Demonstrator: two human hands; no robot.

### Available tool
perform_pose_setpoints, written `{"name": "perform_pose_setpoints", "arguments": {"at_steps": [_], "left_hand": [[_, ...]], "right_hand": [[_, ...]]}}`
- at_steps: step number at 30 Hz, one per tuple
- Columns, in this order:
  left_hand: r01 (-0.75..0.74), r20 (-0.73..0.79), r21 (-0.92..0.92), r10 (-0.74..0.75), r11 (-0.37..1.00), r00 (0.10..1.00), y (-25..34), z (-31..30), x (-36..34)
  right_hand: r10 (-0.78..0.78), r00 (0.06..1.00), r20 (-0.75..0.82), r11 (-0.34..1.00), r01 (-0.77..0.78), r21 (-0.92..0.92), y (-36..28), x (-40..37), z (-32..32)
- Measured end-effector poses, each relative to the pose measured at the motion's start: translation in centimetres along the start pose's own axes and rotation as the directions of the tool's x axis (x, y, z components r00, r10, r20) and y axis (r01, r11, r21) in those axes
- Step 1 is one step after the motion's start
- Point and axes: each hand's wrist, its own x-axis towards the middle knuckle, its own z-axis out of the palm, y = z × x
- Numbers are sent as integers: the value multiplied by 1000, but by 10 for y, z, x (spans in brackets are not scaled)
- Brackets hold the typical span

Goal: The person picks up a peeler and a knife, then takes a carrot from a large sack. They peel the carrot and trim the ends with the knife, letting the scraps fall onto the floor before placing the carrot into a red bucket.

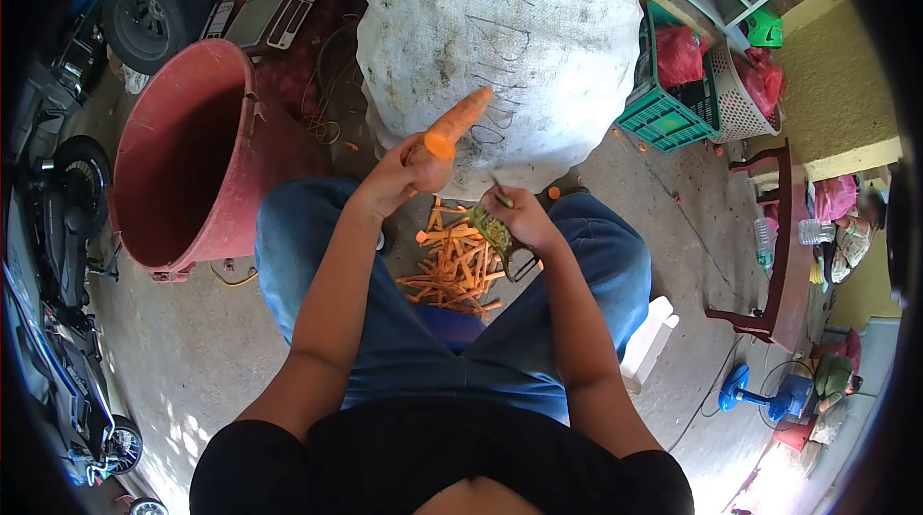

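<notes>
My left hand [409,172] is closed around the thick end of an orange carrot [461,121]. Its tapered end points up and right, in front of the white sack. My right hand [519,220] is wrapped round a small tool with a thin dark tip [502,195], apart from the carrot; its exact kind is hard to make out. Below the right fingers hangs a green patterned piece [491,230], and a dark metal loop [525,266] shows beside it. A heap of carrot strips [457,265] lies between my legs, above a blue surface [450,326].
A big white sack [500,44] with writing stands ahead. On the left are a red tub [260,130], a tire [154,15] and a motorcycle [72,361]. To the right stand a green crate [673,121], a wooden bench [790,255], a white box [649,347] and a blue fan [735,388].
</notes>
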Motion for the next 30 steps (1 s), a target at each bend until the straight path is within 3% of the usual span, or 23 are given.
{"name": "perform_pose_setpoints", "arguments": {"at_steps": [1,3,4,5,7,9,10,11,12,13,14,15,16,17,19,20,25,29,30], "left_hand": [[-1,0,0,1,1000,1000,3,4,-1],[204,42,-399,-204,894,978,9,18,-2],[202,42,-399,-202,894,978,6,23,-2],[278,52,-406,-282,870,958,2,26,-2],[353,60,-412,-362,840,930,-15,30,0],[508,285,-615,-431,603,856,-43,30,7],[515,138,-583,-548,628,825,-38,46,3],[516,139,-584,-550,627,824,-44,54,2],[532,70,-544,-596,649,800,-50,59,2],[550,-2,-502,-637,668,771,-57,60,2],[579,98,-413,-598,703,795,-65,55,2],[581,98,-412,-600,702,794,-71,53,4],[563,90,-447,-592,695,801,-69,57,4],[545,82,-481,-584,686,808,-67,59,4],[545,121,-526,-577,653,808,-69,53,10],[541,157,-571,-565,618,810,-69,50,11],[532,163,-630,-574,566,803,-53,59,5],[535,130,-626,-601,567,789,-61,57,5],[535,130,-626,-600,568,789,-62,57,5]], "right_hand": [[0,1000,0,1000,0,0,1,0,-2],[139,956,-257,948,-54,313,1,2,-6],[159,919,-362,949,-41,314,-7,2,-9],[159,919,-360,949,-41,314,-5,6,-9],[243,760,-603,817,175,550,3,15,-8],[260,722,-641,764,252,594,0,20,-6],[267,699,-664,756,276,594,-3,20,-4],[274,675,-685,748,299,593,-5,20,-3],[277,724,-632,747,251,616,-6,18,0],[279,723,-632,746,251,616,-5,18,3],[206,723,-660,884,152,443,-4,18,7],[129,730,-671,969,50,241,-4,19,11],[52,716,-696,989,59,134,-9,17,13],[54,715,-697,989,58,137,-7,18,12],[194,691,-696,898,160,409,-3,22,7],[205,687,-697,891,165,424,-3,22,5],[162,675,-719,915,169,365,-13,18,19],[38,705,-708,959,173,224,-14,16,23],[-6,674,-739,981,145,125,-16,15,25]]}}
